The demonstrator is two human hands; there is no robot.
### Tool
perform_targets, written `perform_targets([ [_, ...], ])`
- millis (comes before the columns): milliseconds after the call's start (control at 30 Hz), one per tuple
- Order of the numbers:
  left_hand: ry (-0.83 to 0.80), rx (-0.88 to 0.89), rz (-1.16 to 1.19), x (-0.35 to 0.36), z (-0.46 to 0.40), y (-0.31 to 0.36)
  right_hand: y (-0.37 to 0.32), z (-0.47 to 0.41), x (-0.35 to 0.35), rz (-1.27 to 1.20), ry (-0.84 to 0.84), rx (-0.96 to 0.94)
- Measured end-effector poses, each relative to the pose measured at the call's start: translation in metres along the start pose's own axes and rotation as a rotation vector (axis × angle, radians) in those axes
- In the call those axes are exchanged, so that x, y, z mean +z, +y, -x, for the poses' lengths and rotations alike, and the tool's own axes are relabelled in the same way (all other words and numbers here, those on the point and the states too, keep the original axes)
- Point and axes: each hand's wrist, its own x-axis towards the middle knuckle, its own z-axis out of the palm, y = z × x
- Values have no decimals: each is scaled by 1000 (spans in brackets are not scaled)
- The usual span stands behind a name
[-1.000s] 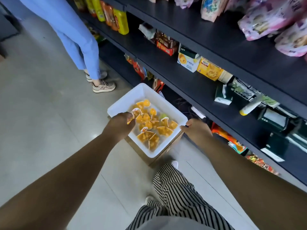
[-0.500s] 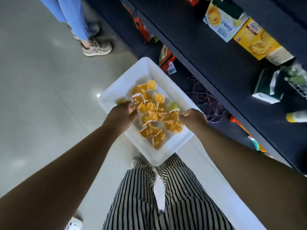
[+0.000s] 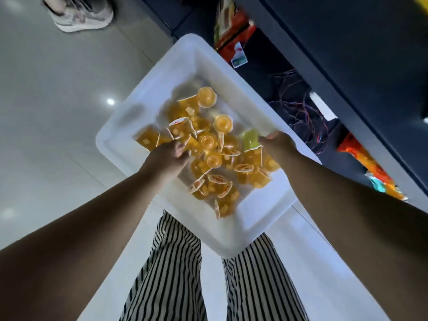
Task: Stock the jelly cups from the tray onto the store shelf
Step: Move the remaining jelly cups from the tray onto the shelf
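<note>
At ten o'clock a grey sneaker (image 3: 81,16) stands on the pale floor (image 3: 46,112). The left hand (image 3: 166,156) reaches into the white tray (image 3: 162,72) at centre, fingers curled over an orange jelly cup (image 3: 183,128) at the heap's left edge. The jelly cups (image 3: 215,163) lie jumbled, one green cup (image 3: 251,140) among them. The right hand (image 3: 278,144) curls over the heap's two o'clock edge; whether it holds anything, I cannot tell. The dark shelf (image 3: 347,54) runs from one to four o'clock
</note>
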Motion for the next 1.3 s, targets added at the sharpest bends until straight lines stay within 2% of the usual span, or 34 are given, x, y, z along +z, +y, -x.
perform_targets([
  [100,-25,14,-4,7,-19,-7,-3,-24,22,-114,4,52],
  [267,-66,21,-12,18,-33,-21,1,-51,48,-122,-24,135],
  [433,-45,33,41,22,-33,-26,11,-45,54,-133,57,39],
  [600,-8,48,272,21,-36,-7,6,-6,35,-96,98,-67],
  [667,-26,112,328,18,-35,6,1,15,27,-70,2,-141],
  [733,-153,197,347,14,-32,19,-4,33,22,-188,-171,-144],
  [833,-457,259,335,8,-28,27,-9,42,21,-454,-369,-12],
  [933,-568,243,287,4,-26,25,-13,35,23,-535,-502,157],
  [1033,-490,256,145,6,-28,24,-25,27,27,-473,-591,177],
  [1100,-424,248,131,9,-32,23,-36,24,31,-425,-600,137],
  [1233,-300,211,107,13,-46,13,-53,14,35,-363,-490,61],
  [1300,-326,130,241,11,-50,5,-51,4,29,-339,-395,18],
])
